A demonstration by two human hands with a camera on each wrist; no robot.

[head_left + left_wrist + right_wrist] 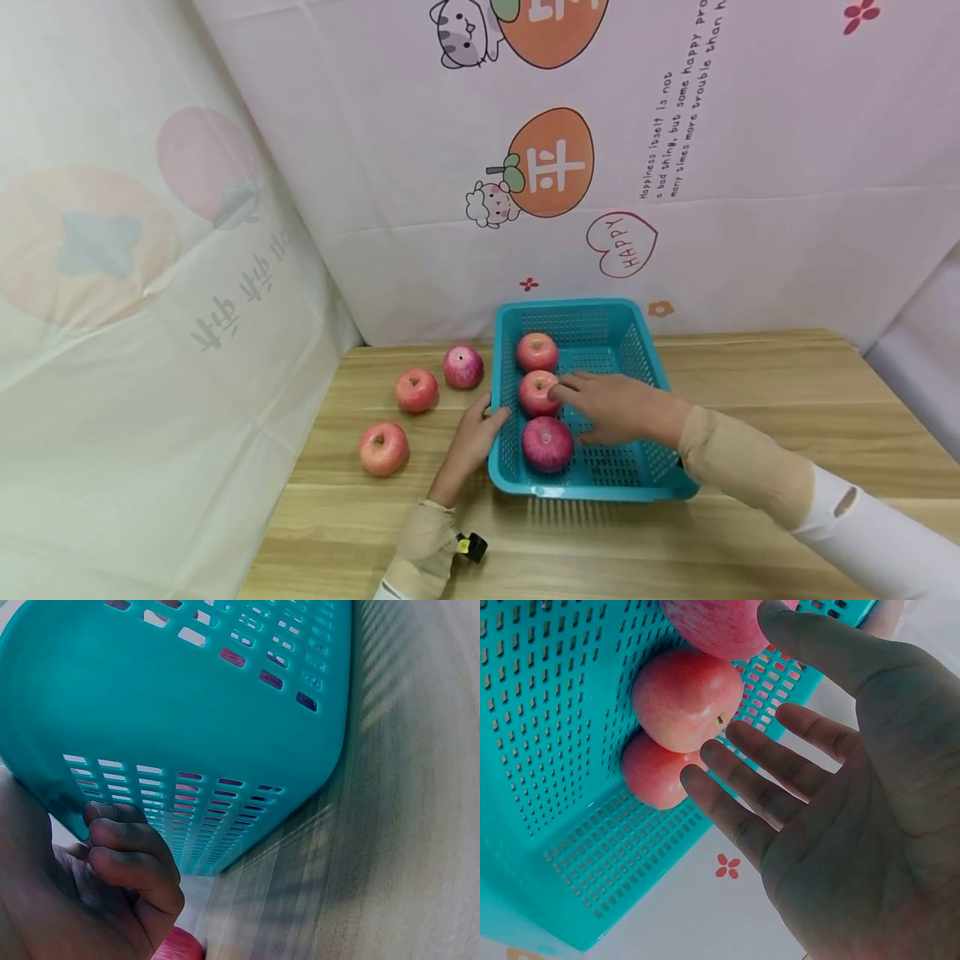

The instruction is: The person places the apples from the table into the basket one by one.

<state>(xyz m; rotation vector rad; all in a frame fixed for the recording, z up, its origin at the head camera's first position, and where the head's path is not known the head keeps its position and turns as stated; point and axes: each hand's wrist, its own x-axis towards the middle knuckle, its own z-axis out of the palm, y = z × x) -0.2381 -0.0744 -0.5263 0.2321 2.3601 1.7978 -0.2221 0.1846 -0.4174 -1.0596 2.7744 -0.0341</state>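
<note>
Right hand [611,408]: inside the teal basket [645,350], fingers straight and spread wide, holding nothing; fingertips [705,776] just beside the middle apple [537,392], contact cannot be told.
Left hand [472,437]: at the basket's left wall, outside it, thumb at the rim; in the left wrist view the fingers [127,859] are curled loosely near the wall, gripping nothing I can make out.
Basket: sits on the wooden surface [787,392], right of centre, near the back wall.
Apples in basket: three in a row along the left wall: far apple [537,351], middle apple, near apple [547,443], the darkest red.
Apples on surface: three left of the basket, lying apart: one [462,367] nearest the basket, one [416,389] further left, one [383,447] nearer the person.
Backdrop: printed cloth [675,167] behind the surface.
</note>
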